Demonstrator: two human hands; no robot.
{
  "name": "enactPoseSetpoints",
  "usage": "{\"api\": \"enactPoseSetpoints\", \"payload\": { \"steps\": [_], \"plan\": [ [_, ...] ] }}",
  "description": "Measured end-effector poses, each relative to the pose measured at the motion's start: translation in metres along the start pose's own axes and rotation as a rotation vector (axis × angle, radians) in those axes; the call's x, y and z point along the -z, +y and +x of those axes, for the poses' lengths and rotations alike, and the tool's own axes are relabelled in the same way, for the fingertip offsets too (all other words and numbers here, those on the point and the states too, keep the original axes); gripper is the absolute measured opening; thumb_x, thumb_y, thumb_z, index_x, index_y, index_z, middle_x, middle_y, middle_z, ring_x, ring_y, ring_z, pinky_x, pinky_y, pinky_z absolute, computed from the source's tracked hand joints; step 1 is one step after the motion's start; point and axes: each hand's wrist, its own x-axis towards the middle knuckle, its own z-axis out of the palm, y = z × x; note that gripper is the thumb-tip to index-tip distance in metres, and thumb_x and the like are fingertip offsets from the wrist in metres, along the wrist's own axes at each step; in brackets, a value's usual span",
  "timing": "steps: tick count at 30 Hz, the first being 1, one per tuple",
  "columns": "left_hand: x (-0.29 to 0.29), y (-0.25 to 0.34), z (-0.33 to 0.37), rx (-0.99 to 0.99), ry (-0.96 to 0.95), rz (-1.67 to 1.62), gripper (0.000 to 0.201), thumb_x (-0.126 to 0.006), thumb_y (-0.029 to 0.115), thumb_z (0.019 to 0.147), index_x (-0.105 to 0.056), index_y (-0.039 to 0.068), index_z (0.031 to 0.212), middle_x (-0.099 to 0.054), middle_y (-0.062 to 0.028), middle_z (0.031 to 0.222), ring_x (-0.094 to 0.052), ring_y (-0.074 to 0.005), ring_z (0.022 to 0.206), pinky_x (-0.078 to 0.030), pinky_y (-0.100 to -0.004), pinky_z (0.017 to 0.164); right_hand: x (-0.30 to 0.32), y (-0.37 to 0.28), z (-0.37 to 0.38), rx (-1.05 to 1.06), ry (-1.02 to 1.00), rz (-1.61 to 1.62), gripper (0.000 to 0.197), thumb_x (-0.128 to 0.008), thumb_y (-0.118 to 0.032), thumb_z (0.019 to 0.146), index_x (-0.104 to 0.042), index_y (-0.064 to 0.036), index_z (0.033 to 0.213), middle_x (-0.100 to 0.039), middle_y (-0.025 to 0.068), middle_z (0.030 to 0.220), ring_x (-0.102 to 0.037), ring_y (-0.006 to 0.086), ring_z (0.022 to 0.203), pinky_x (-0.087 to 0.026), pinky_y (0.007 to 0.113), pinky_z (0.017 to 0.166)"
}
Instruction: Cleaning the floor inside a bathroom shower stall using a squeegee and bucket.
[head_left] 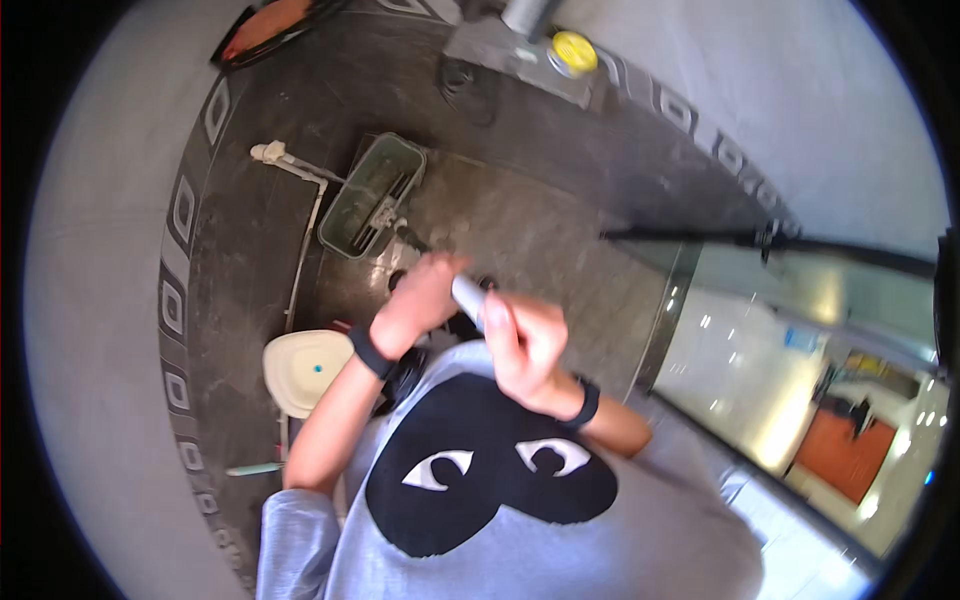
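Both my hands grip a long pole that looks like a mop handle (468,297), its pale grey end pointing up toward my chest. My left hand (425,290) is closed around it lower down, and my right hand (525,340) is closed near its upper end. From my left hand a dark section slants away to a flat mop head (385,212). That head sits inside a long grey-green bucket (340,222) standing on the floor ahead. Whether water is in the bucket, I cannot tell.
A white tap pipe (298,165) points toward the bucket from the left wall. Left of my arm is a cream basin or stool (305,372). A yellow-lidded tub (573,52) stands on the far ledge. On the right, a black bar (700,237) crosses by a glass door.
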Motion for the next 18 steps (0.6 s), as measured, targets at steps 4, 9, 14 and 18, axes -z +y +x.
{"api": "enactPoseSetpoints", "payload": {
  "steps": [4, 9, 14, 18],
  "plan": [
    [-0.009, -0.014, 0.009, 0.038, 0.142, 0.095, 0.052, -0.066, 0.012, 0.071, -0.056, 0.006, 0.121, -0.060, -0.0182, 0.110, -0.052, -0.0323, 0.113, -0.037, -0.0451, 0.101, -0.014, 0.042, -0.001, 0.160, 0.100, 0.048, 0.044, -0.043, -0.015, 0.096, -0.033, -0.0044, 0.055, -0.038, 0.0038, 0.048, -0.040, 0.0128, 0.043, -0.035, 0.030, 0.045],
    [0.013, -0.004, 0.000, 0.174, 0.039, 0.344, 0.035, -0.063, 0.007, 0.068, -0.062, 0.006, 0.103, -0.064, -0.0122, 0.102, -0.056, -0.0310, 0.106, -0.037, -0.0469, 0.100, -0.033, 0.012, 0.001, 0.058, 0.032, 0.221, 0.049, -0.041, -0.023, 0.099, -0.031, -0.0081, 0.053, -0.035, 0.0005, 0.044, -0.035, 0.0111, 0.038, -0.030, 0.029, 0.045],
    [0.032, -0.011, -0.001, 0.150, 0.101, 0.171, 0.030, -0.064, 0.007, 0.068, -0.064, 0.007, 0.098, -0.064, -0.0116, 0.094, -0.059, -0.0308, 0.099, -0.041, -0.0496, 0.090, -0.053, 0.018, 0.022, -0.014, 0.144, 0.216, 0.050, -0.038, -0.025, 0.100, -0.027, -0.0112, 0.052, -0.032, 0.0000, 0.042, -0.033, 0.0112, 0.040, -0.029, 0.030, 0.045],
    [0.051, -0.005, -0.020, 0.185, -0.086, 0.287, 0.018, -0.063, 0.007, 0.072, -0.063, 0.005, 0.090, -0.063, -0.0123, 0.098, -0.062, -0.0300, 0.091, -0.045, -0.0514, 0.080, -0.070, -0.005, 0.006, 0.031, 0.097, 0.253, 0.051, -0.035, -0.026, 0.100, -0.025, -0.0124, 0.053, -0.031, 0.0001, 0.041, -0.032, 0.0113, 0.039, -0.028, 0.029, 0.046]
  ]
}}
